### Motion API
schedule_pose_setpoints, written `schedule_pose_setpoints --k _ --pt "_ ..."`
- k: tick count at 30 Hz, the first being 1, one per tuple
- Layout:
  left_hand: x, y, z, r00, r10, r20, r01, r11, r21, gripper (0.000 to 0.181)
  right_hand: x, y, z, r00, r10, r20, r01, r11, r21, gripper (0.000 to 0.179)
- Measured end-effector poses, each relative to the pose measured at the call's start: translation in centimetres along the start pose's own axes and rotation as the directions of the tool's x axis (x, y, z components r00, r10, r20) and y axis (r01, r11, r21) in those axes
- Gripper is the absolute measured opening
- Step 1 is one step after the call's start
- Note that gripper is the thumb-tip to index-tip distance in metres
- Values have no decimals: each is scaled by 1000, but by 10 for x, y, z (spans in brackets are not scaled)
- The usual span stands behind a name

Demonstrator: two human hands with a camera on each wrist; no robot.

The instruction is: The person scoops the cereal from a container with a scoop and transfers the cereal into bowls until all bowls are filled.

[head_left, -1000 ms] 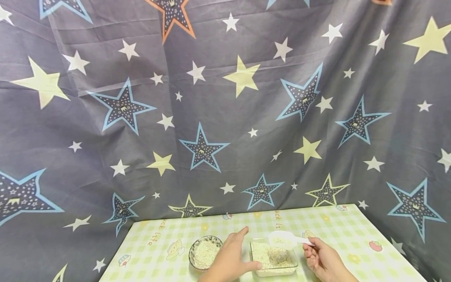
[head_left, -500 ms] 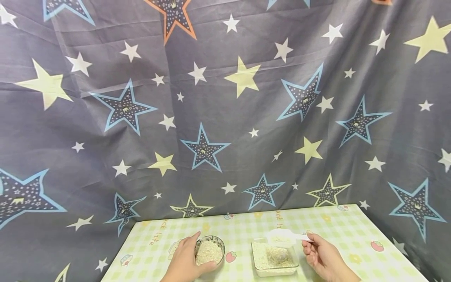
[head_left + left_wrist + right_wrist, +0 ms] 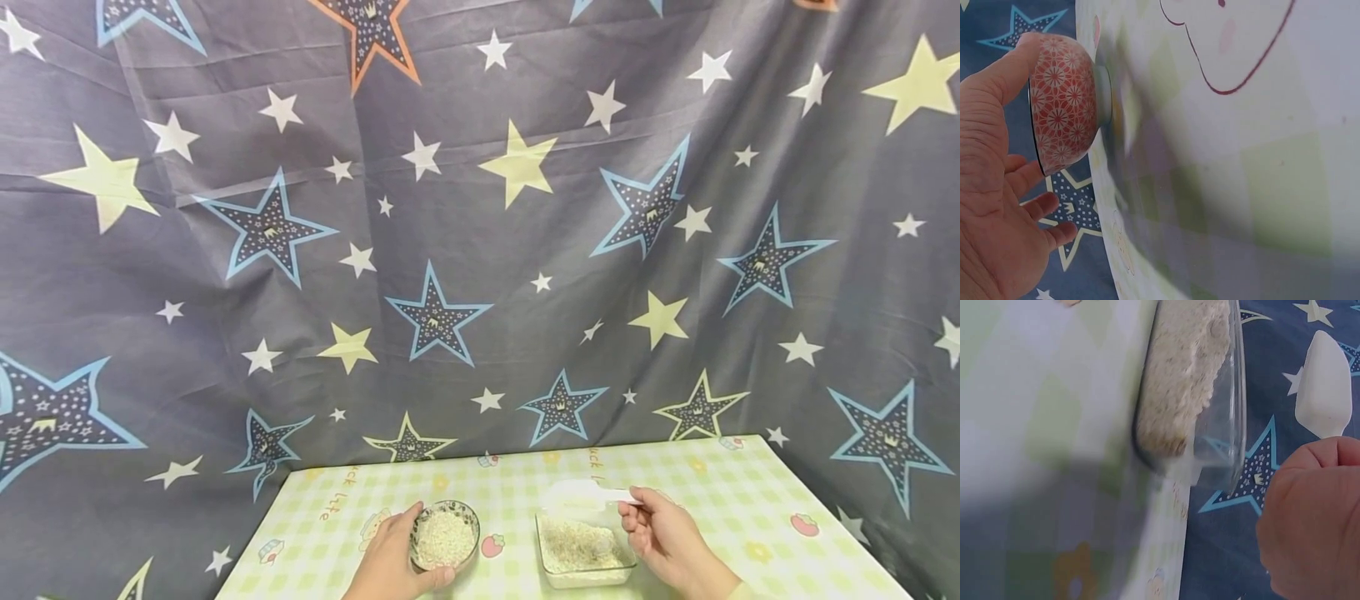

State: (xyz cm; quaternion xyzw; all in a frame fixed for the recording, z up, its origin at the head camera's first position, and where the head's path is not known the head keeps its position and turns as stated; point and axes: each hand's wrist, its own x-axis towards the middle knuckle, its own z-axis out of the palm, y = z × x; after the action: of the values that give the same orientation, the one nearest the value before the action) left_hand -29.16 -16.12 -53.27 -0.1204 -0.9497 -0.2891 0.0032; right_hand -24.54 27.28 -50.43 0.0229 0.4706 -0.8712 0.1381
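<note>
Left of the glass container [image 3: 588,578], your left grip [image 3: 390,557] clasps the patterned bowl [image 3: 1063,103] by its rim; above the container, your right grip [image 3: 665,537] pinches the white scoop [image 3: 1325,384]. Scooping flakes [image 3: 573,542] seems in hand; next likely calls for a level scoop.

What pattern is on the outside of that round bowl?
The round footed bowl has white flower shapes on red outside, seen best in the left wrist view.
</note>
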Motion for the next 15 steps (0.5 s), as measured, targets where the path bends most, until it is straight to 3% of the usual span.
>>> schedule_pose_setpoints --k 8,15 --pt "2 3 1 1000 7 -10 -7 1000 -7 122 12 4 30 999 -24 -36 23 1000 -10 26" --pt "2 9 -2 1000 -28 2 28 999 -37 125 24 14 59 999 -32 -44 30 998 -60 25"
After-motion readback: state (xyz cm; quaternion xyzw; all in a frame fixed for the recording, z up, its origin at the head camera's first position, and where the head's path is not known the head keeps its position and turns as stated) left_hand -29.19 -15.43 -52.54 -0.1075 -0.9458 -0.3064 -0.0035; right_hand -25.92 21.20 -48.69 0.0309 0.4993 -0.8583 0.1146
